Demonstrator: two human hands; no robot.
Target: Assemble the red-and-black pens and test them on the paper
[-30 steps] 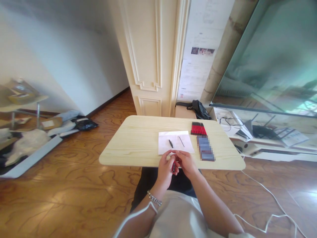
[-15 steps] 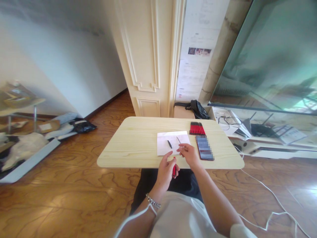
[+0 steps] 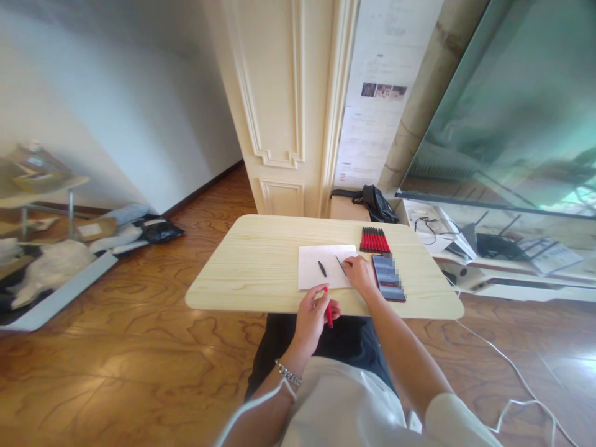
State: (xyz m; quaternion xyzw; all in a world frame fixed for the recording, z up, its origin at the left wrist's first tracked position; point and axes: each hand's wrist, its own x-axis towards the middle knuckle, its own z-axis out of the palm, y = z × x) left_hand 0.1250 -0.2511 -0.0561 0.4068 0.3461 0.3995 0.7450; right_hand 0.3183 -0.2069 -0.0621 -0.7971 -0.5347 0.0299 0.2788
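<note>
My left hand (image 3: 309,318) is closed around a red pen barrel (image 3: 329,315) at the table's near edge, in front of the white paper (image 3: 308,280). On the right part of that sheet, my right hand (image 3: 361,274) pinches the lower end of a thin dark pen refill (image 3: 340,263); its fingertips are partly hidden. A short black pen piece (image 3: 322,268) lies on the paper between the refill and the sheet's left side. Beyond my right hand, several red pens with black ends (image 3: 374,239) lie side by side in a row.
A phone (image 3: 387,282) lies right of my right hand on the pale wooden table (image 3: 242,267). A black bag (image 3: 379,205) rests behind the table. To the right stand a low cabinet (image 3: 512,285) and a large screen (image 3: 507,118). A white cable (image 3: 500,347) trails along the floor.
My right hand has moved from above the refill's near end down onto the refill, its fingers closing. The left hand has kept the red barrel and tilted it slightly. The view has shifted a little.
</note>
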